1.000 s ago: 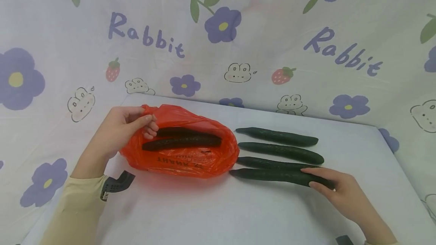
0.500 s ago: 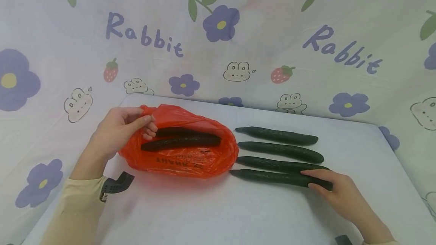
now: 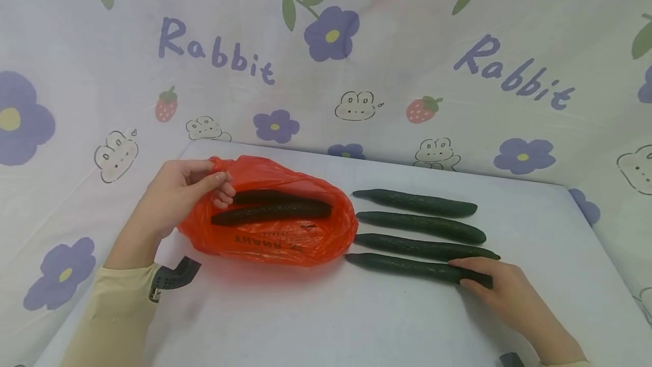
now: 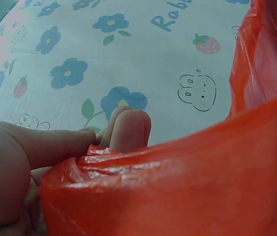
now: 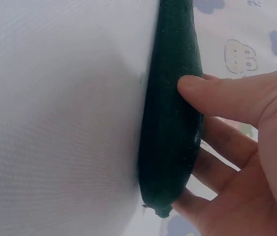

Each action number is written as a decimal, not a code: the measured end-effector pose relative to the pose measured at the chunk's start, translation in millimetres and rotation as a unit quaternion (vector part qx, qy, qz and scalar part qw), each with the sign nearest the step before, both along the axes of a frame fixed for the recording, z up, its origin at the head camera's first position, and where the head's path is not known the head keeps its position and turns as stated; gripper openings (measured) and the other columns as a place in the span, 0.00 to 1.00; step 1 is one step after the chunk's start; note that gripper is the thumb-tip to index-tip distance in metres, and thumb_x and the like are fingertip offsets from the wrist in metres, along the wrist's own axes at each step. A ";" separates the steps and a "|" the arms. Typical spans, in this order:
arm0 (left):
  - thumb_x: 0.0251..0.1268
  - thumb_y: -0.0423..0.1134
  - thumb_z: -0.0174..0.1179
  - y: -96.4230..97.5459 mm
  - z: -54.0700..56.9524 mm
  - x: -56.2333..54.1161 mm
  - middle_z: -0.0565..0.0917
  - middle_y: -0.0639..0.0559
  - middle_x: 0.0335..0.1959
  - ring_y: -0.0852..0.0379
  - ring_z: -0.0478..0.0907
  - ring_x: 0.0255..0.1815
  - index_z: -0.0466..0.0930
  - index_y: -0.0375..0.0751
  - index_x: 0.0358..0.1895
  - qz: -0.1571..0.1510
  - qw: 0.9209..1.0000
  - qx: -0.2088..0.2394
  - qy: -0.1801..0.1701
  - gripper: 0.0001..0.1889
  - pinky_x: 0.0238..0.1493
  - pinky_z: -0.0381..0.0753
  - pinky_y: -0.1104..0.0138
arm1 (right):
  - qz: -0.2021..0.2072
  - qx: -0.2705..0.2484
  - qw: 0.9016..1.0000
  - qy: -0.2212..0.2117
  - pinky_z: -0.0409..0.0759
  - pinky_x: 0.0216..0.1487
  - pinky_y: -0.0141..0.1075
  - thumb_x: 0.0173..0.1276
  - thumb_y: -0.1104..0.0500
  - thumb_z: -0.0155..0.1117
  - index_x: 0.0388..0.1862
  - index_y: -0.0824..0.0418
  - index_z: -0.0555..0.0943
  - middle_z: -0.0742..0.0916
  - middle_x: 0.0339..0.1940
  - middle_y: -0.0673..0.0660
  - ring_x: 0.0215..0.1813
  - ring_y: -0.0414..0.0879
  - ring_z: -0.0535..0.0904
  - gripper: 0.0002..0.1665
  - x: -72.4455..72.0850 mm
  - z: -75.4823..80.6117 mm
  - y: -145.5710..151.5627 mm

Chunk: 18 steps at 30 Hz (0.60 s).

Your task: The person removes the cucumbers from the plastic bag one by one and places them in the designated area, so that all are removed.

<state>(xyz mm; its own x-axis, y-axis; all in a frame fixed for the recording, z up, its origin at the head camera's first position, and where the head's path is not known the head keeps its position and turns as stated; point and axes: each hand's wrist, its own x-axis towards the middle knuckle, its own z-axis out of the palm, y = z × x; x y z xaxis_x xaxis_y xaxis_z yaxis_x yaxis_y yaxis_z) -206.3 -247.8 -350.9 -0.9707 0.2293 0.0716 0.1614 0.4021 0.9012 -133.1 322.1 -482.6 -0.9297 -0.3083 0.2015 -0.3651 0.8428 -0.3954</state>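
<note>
My left hand [image 3: 178, 194] grips the gathered left edge of a red plastic bag [image 3: 285, 251] on the table. In the left wrist view the thumb and fingers [image 4: 128, 130] pinch the bag's film [image 4: 178, 182]. Through the bag's mouth two dark cucumbers [image 3: 275, 212] show, lying side by side. To the right of the bag several green cucumbers lie in a row. My right hand [image 3: 509, 290] holds the nearest cucumber [image 3: 402, 267] by its right end. Seen from the right wrist, the thumb lies on one side of this cucumber [image 5: 170, 108], with fingers beyond it.
Behind the held cucumber lie a second cucumber [image 3: 423, 247], a third cucumber [image 3: 423, 227] and a farthest cucumber [image 3: 415, 202]. The white table [image 3: 326, 321] ends at a patterned cloth backdrop [image 3: 397, 61] hanging at the back.
My right hand has shifted the nearest cucumber slightly toward the table's front, widening the gap to the one behind it. My left hand stays on the bag's edge.
</note>
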 end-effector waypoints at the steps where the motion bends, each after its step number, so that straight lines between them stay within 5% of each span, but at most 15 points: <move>1: 0.84 0.37 0.62 -0.1 0.0 0.0 0.90 0.38 0.41 0.47 0.91 0.40 0.86 0.29 0.55 0.001 1.000 0.000 -0.001 0.13 0.47 0.90 0.66 | 0.002 0.001 1.000 0.002 0.85 0.56 0.57 0.60 0.66 0.85 0.56 0.50 0.92 0.92 0.53 0.51 0.57 0.57 0.89 0.26 -0.1 -0.1 0.3; 9: 0.84 0.40 0.62 -1.2 -1.1 -1.4 0.90 0.40 0.43 0.49 0.91 0.41 0.86 0.30 0.58 0.011 1.000 -0.014 -0.016 0.15 0.48 0.90 0.67 | -0.003 0.005 1.000 0.030 0.85 0.55 0.55 0.56 0.66 0.87 0.54 0.48 0.92 0.92 0.52 0.49 0.56 0.57 0.89 0.27 -0.4 -1.3 3.6; 14: 0.84 0.42 0.62 -0.9 -1.1 -2.2 0.90 0.40 0.43 0.48 0.91 0.41 0.86 0.31 0.57 0.012 1.000 -0.017 -0.023 0.15 0.48 0.90 0.66 | -0.009 -0.008 0.999 0.038 0.81 0.57 0.33 0.57 0.65 0.87 0.54 0.48 0.92 0.92 0.52 0.49 0.56 0.57 0.89 0.26 -0.1 -0.8 4.3; 18: 0.84 0.40 0.61 -1.3 -2.2 -3.0 0.90 0.39 0.43 0.48 0.91 0.41 0.86 0.29 0.55 0.009 1.000 -0.006 -0.022 0.14 0.48 0.90 0.66 | -0.014 -0.013 0.999 0.036 0.79 0.57 0.30 0.59 0.64 0.87 0.54 0.48 0.92 0.92 0.52 0.49 0.56 0.58 0.89 0.25 0.3 -1.2 4.2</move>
